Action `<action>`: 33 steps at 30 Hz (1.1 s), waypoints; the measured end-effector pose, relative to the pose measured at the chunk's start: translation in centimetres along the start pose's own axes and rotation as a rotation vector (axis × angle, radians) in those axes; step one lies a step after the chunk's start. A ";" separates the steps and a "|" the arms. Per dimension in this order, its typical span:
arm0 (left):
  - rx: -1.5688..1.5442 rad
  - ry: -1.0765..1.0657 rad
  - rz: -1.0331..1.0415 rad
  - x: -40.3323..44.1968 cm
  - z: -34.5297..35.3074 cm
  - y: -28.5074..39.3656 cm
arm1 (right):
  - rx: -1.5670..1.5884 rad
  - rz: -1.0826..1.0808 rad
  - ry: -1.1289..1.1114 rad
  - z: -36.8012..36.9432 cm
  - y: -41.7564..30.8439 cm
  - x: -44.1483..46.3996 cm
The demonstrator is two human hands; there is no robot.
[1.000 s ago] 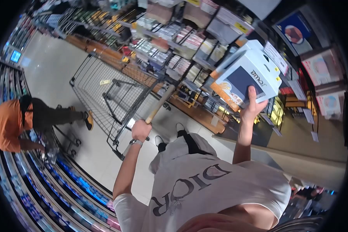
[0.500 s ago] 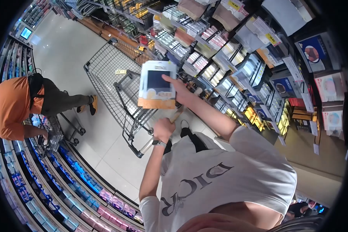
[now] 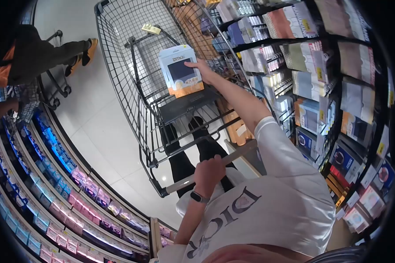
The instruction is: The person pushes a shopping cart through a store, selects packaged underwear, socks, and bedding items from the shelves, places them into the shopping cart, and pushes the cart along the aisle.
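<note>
My right hand (image 3: 201, 71) grips a flat white and orange box (image 3: 177, 81) by its right edge, thumb on its front. The box has a dark window, and an orange edge below suggests a second box behind it. It is over the basket of a wire shopping cart (image 3: 131, 94), above the dark flap at the cart's near end. My left hand (image 3: 210, 175), a dark watch on its wrist, is closed around the cart's handle bar (image 3: 180, 184).
Shelves of packaged goods (image 3: 309, 70) line the right side. Curved shelves (image 3: 85, 193) with blue and pink packs run along the left. A person in dark trousers (image 3: 52, 57) stands at the left beside another cart (image 3: 28, 103). Pale floor tiles (image 3: 101, 118) lie between.
The cart now sits directly before me, larger in view and its basket beneath the box. My right hand still holds the box; my left hand stays on the handle. The other person has shifted toward the upper-left edge.
</note>
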State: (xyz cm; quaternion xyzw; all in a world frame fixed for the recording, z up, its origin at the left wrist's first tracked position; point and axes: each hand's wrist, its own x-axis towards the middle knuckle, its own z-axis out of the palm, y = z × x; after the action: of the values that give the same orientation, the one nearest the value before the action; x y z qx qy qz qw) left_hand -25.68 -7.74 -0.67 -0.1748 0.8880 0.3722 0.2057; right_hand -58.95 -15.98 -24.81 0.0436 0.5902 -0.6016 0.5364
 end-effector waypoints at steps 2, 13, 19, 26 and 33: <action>0.037 0.028 0.022 -0.4 1.3 -0.6 | -0.082 0.035 -0.033 -1.0 2.4 3.7; 0.007 -0.107 0.007 -0.7 -0.9 0.1 | -0.580 -0.102 0.292 0.5 4.8 -3.0; -0.008 -0.172 0.099 0.3 -3.2 0.1 | -0.371 -0.575 0.132 7.8 -7.5 -29.0; 0.005 -0.145 0.195 0.5 -4.3 1.1 | 0.035 -0.845 0.678 7.7 -2.1 -48.6; 0.156 -0.076 0.216 4.0 -3.4 -2.1 | 0.493 -0.930 1.067 1.0 0.3 -53.4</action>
State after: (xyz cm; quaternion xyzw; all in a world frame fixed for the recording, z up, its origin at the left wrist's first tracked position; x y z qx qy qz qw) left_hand -28.89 -12.26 -1.71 -0.0473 0.9194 0.3284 0.2111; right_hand -35.67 15.04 11.93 0.1943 0.5758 -0.7784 -0.1576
